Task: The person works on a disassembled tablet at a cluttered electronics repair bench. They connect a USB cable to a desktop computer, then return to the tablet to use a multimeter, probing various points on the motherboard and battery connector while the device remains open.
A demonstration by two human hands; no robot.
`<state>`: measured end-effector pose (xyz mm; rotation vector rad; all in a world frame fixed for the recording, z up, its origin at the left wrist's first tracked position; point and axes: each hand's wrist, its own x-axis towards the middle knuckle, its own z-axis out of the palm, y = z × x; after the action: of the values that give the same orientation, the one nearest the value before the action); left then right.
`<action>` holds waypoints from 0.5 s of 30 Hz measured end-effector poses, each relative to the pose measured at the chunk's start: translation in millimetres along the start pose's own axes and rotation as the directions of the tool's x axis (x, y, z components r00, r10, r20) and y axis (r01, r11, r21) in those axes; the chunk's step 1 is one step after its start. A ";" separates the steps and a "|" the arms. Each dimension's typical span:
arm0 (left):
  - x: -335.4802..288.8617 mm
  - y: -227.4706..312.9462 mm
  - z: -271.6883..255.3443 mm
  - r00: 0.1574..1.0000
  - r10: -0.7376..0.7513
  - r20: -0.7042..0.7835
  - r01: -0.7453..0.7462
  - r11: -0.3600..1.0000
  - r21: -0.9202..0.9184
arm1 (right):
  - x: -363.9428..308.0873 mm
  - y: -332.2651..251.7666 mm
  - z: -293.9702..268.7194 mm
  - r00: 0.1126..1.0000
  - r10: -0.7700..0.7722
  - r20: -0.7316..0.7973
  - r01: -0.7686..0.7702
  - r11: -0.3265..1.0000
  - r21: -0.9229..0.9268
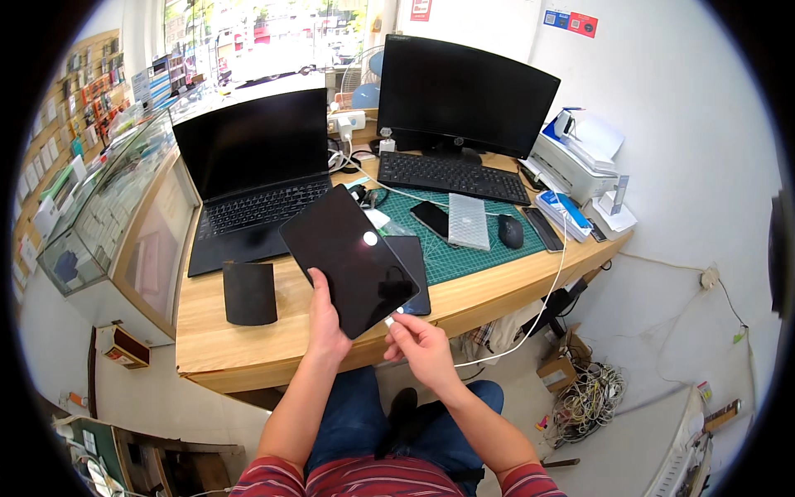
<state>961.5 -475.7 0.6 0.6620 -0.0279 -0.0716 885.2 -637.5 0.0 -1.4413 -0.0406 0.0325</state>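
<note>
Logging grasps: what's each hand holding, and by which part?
Left hand: tablet, by its left long edge, thumb over the front. Right hand: white plug, pinched by the end away from the tablet.

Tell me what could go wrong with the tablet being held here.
Only the left hand seems to support the tablet, near the front edge of the desk, so it might slip and fall. The white cable loops out past that edge and could snag, tugging the plug in the right hand. Whether the plug is seated isn't clear; forcing it could cause damage.
</note>
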 end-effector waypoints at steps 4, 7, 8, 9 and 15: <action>-2.8 0.5 1.3 0.999 0.021 0.037 -0.022 1.000 0.016 | 2.8 0.9 -6.5 1.000 0.007 -0.006 -0.007 0.999 -0.040; -0.3 -2.2 -1.5 0.998 0.022 0.054 -0.022 1.000 -0.001 | 2.2 2.7 -9.2 1.000 0.011 0.014 -0.011 1.000 -0.006; -1.4 -1.4 -0.1 0.998 0.013 0.065 -0.012 1.000 -0.003 | 1.7 3.9 -9.6 1.000 0.008 0.012 -0.007 1.000 -0.004; -2.3 -0.8 1.7 0.997 0.003 0.076 -0.003 1.000 -0.005 | 1.3 4.9 -9.8 1.000 0.004 0.010 -0.004 1.000 -0.002; -2.6 0.8 4.7 0.998 0.021 0.064 -0.019 1.000 -0.019 | 1.4 0.6 -6.7 1.000 0.015 0.001 -0.015 1.000 0.009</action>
<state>958.8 -477.8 4.7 0.6411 -0.0951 -0.0735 886.9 -644.0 -1.4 -1.4325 -0.0301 0.0455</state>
